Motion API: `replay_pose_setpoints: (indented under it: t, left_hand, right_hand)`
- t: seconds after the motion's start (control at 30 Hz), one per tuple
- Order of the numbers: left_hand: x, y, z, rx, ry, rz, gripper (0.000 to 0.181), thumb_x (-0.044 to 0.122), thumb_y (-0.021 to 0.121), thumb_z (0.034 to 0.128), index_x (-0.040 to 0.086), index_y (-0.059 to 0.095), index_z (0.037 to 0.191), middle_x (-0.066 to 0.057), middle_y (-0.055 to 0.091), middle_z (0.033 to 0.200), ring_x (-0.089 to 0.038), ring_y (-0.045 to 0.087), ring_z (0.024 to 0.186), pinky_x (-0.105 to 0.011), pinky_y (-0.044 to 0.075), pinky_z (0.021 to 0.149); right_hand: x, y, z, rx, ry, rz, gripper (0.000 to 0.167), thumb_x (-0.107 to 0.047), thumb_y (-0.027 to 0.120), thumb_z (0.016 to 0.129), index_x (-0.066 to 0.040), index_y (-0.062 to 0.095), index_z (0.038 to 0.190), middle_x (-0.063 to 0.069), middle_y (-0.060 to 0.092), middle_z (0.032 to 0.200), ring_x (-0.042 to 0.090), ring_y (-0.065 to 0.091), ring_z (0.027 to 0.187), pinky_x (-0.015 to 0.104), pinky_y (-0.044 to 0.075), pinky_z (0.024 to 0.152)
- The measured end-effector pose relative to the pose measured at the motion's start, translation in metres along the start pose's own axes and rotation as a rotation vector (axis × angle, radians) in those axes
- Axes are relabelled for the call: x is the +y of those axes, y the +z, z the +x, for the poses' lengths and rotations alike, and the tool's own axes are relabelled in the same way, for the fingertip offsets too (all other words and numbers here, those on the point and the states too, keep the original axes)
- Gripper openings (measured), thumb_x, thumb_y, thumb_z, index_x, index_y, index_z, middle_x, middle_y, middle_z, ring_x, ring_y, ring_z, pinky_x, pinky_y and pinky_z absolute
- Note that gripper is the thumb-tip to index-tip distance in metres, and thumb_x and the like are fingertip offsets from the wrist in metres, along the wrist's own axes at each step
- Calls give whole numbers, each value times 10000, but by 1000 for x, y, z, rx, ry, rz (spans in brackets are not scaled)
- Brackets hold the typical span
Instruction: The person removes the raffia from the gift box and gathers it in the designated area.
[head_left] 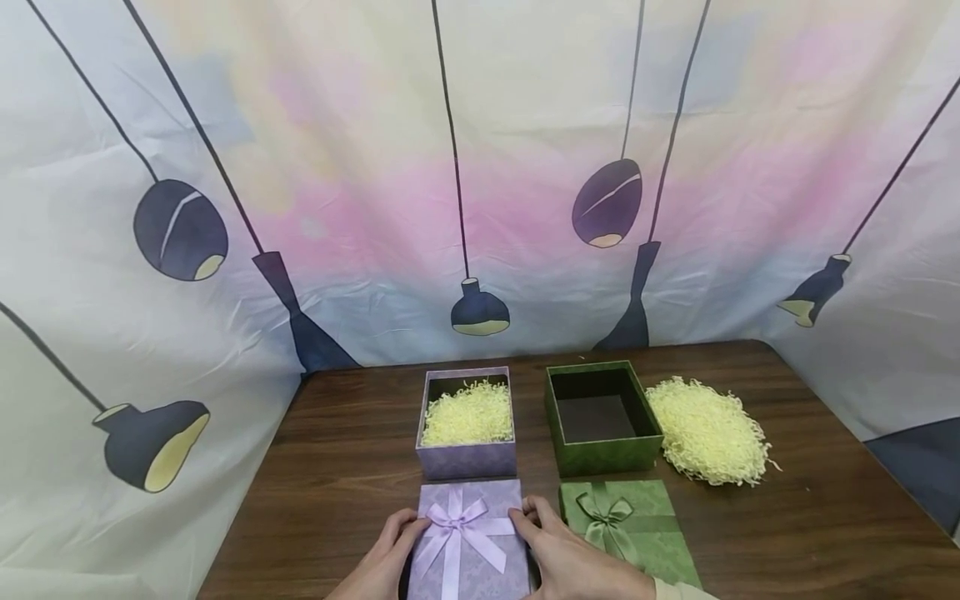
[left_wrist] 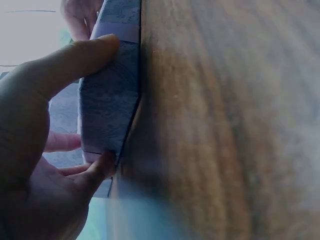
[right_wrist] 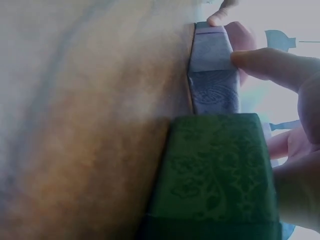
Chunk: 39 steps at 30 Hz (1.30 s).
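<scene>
A purple gift box lid point(head_left: 506, 500) with a lilac ribbon bow point(head_left: 457, 523) lies at the front of the table. My left hand point(head_left: 386, 558) grips its left side; the left wrist view has the thumb and fingertips on the lid's side wall point(left_wrist: 107, 110). From the right, my right hand point(head_left: 573, 558) holds the same lid, thumb and fingers at its edge. Just behind stands the purple box base point(head_left: 468, 460), filled with pale yellow shredded paper point(head_left: 468, 415). A green lid point(head_left: 660, 512) with a green bow lies beside my right hand, partly covered by it.
An open green box point(head_left: 607, 457) stands behind the green lid, its dark inside showing. To its right, a loose heap of yellow shredded paper point(head_left: 708, 433) touches or nearly touches it. The wooden table point(head_left: 337, 450) backs onto a patterned curtain point(head_left: 375, 225).
</scene>
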<state>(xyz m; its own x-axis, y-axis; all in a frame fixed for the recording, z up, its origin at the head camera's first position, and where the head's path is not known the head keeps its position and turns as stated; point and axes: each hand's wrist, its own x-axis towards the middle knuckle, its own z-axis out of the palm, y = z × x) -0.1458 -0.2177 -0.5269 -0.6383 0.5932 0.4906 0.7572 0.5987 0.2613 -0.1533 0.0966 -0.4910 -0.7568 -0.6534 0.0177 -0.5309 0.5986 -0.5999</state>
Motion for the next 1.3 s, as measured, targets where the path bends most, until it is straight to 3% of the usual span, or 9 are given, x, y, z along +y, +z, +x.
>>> replay_pose_setpoints:
  t: [0.17,0.3,0.5,0.83,1.07,1.3]
  left_hand:
    - [1,-1,3,-7,46,0,1047,599,862,584,-60,468,1295,-173,396,1214,-200,467,1053,-247,498,812]
    - [2,-2,4,-9,41,11,1050,607,863,576,-58,481,1293,-169,405,1214,-202,475,1052,-242,500,817]
    - [5,-4,5,-65,-25,-23,1070,636,843,585,-45,468,1321,-166,395,1240,-221,476,1059,-262,517,817]
    - [4,-1,4,-22,18,28,1067,613,870,554,-47,478,1294,-166,404,1213,-229,498,1022,-257,517,787]
    - [2,-1,2,15,57,52,1060,589,883,544,-58,480,1281,-168,408,1199,-215,487,1029,-229,494,815]
    - [3,-4,3,-12,41,31,1078,568,900,526,-55,467,1291,-168,402,1208,-223,491,1028,-255,509,801]
  right_hand:
    - [-2,-5,2,46,20,-78,907,-503,808,711,-39,467,1412,104,433,1332,200,525,1131,331,517,898]
    - [-2,-11,5,114,35,-104,814,-458,804,688,-66,525,1345,93,501,1298,219,554,1116,398,514,920]
    - [3,-24,12,178,16,-48,762,-404,798,726,-45,525,1340,86,535,1273,178,619,974,359,538,832]
    - [12,-48,29,326,-62,182,555,-165,767,790,21,558,1269,139,610,1096,255,675,879,252,563,756]
    - [11,-63,42,338,-52,194,546,-168,750,812,2,554,1292,96,613,1075,253,668,913,251,561,764]
    - [13,-72,57,371,-43,164,550,-184,746,819,-12,550,1303,94,633,1091,211,669,907,261,562,752]
